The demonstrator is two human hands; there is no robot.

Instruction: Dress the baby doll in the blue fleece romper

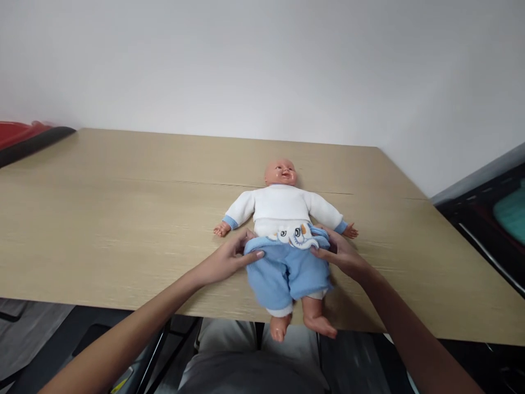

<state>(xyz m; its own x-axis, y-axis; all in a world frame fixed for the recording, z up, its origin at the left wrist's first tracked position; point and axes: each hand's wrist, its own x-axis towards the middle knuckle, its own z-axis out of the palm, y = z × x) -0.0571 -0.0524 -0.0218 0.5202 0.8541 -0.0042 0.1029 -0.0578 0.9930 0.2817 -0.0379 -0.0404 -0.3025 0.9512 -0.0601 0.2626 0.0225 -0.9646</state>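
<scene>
A baby doll [282, 203] lies on its back on the table, head toward the wall and feet over the near edge. It wears a white long-sleeved top with blue cuffs. Light blue overalls [270, 276] cover its legs, the bib with an embroidered animal face folded down at the waist. My left hand [232, 255] pinches the overalls at the waist on the left side, thumb on the front. On the right side, my right hand [342, 253] grips the waist edge near the bib, its fingers partly hidden behind the cloth.
The wooden table [123, 219] reaches back to a white wall [246, 65]. A red item with a black edge [24, 137] is at the far left. At the right stands a black object [488, 208] with a teal thing [512, 210] on it. My lap is under the near edge.
</scene>
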